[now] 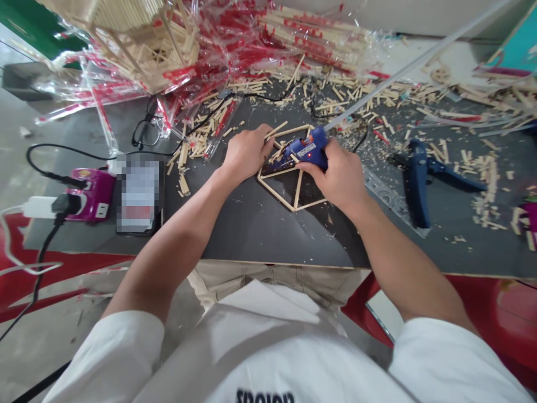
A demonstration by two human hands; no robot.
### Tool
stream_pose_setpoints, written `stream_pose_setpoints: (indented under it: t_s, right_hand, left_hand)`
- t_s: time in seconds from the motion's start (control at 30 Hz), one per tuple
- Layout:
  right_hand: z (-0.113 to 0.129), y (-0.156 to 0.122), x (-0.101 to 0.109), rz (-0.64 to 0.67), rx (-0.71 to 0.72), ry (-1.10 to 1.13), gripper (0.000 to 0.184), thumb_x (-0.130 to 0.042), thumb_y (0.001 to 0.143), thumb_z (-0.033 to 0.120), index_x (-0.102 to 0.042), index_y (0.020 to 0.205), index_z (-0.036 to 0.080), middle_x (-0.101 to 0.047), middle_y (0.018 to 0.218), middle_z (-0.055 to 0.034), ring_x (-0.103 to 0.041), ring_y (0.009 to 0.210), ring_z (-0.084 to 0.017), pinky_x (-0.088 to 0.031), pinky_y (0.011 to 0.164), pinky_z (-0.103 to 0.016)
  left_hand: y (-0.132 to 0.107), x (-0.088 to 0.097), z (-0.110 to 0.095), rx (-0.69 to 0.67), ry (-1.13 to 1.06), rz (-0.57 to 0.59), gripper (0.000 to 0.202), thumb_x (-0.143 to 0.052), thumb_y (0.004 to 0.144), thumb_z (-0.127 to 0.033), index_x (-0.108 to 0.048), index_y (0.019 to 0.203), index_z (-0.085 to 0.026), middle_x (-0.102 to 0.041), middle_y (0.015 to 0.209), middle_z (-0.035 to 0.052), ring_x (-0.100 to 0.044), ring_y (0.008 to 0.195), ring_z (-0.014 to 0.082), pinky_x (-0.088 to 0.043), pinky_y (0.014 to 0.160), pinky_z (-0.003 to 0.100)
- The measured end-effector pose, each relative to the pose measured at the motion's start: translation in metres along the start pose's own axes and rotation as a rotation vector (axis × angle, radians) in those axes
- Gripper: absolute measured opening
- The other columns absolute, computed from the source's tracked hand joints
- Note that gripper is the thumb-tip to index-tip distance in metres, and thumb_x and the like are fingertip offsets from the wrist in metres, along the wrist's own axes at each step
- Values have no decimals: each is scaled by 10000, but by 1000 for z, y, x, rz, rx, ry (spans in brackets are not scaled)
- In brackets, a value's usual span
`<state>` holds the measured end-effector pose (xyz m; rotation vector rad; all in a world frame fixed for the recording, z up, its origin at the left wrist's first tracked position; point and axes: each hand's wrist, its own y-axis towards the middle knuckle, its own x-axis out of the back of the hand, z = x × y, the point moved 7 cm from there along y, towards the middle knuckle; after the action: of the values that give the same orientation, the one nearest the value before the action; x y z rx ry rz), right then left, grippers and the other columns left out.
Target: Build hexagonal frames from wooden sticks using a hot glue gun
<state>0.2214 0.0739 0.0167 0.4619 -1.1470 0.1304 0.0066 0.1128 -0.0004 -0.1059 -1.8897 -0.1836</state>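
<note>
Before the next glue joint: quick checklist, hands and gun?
Hot glue gun in right hand: ok, gripped, red light on.
Glue stick: ok, fed into the gun's rear.
Left hand on wooden stick frame: ok, holding its upper-left sticks.
Glue at the joint: cannot tell, hands and gun hide it.
Second hot glue gun: ok, lying on the board, apart from the frame.

A craft workshop: cut wooden sticks (pixel 356 95) strew the dark workbench (pixel 268 235), with a second glue gun (pixel 415 182) at three o'clock.
</note>
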Motion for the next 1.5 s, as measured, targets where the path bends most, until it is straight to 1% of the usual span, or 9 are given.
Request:
stream_pose_setpoints:
  t_s: [0.13,0.3,0.33,0.5,0.63,0.83,1.13,1.37,1.5]
  right_hand:
    - [-1,0,3,-13,-30,31,590,-573,1019,687,-636,1331,191,-758,1013,-167,-754,958,-393,-584,775,-469]
    - [2,-2,-3,-6,4,20,726,-746,871,719,-610,1317,162,-748,1029,-165,-740,957,-401,-595,807,-513]
    - [2,-2,-4,-9,10,16,694,-753,873,684,-609,1311,165,-748,1032,-161,-739,959,-398,-595,814,-515]
    - [4,-1,-2,9,-13,-4,332,-670,919,390,-645,1187,195,-753,1007,-150,-739,929,-369,-597,832,-503]
    - [9,-2,2,-3,40,-18,266,-630,908,304,-657,1153,203,-759,1051,-152,-738,976,-364,-604,863,-499]
    - [11,-2,-1,39,62,-16,224,-615,919,292,-663,1121,210,-765,1024,-146,-744,971,-353,-601,848,-481]
    - [10,-1,-1,63,46,-40,274,-615,909,270,-687,1161,189,-777,1039,-151,-751,975,-355,-592,848,-475]
    - [6,-1,3,82,48,-42,341,-610,940,323,-695,1237,178,-777,999,-140,-739,925,-339,-592,826,-464]
    - [6,0,5,105,34,-56,312,-607,937,267,-688,1222,171,-769,1014,-139,-741,934,-334,-587,846,-462]
  left_hand:
    - [0,0,-1,-7,12,-9,445,-440,1112,-448,-708,1408,-252,-824,1067,108,-769,1026,306,-557,904,392]
    - [0,-1,0,-13,23,-21,439,-444,1111,-444,-704,1409,-252,-821,1052,106,-768,1030,314,-554,906,393]
    - [0,-1,1,-10,23,-18,436,-449,1109,-443,-704,1409,-256,-822,1053,104,-768,1039,315,-554,910,393]
    - [0,0,0,15,1,15,430,-448,1111,-448,-704,1415,-283,-826,1104,99,-763,1083,315,-559,930,392]
    - [0,0,0,13,-28,31,423,-456,1112,-429,-696,1424,-273,-822,1129,108,-761,1114,325,-554,955,403]
    - [1,-3,2,1,-43,25,413,-460,1120,-440,-695,1413,-269,-812,1063,97,-765,1061,316,-540,973,411]
    - [0,-6,3,13,-48,49,456,-420,1130,-461,-659,1459,-254,-804,1129,131,-726,1204,332,-515,1058,401]
    - [2,-7,5,18,-45,40,447,-435,1120,-474,-672,1440,-271,-810,1125,116,-732,1178,312,-521,1062,401]
    - [2,-5,5,32,-54,41,462,-423,1112,-494,-681,1437,-292,-808,1167,134,-736,1162,323,-523,1057,427]
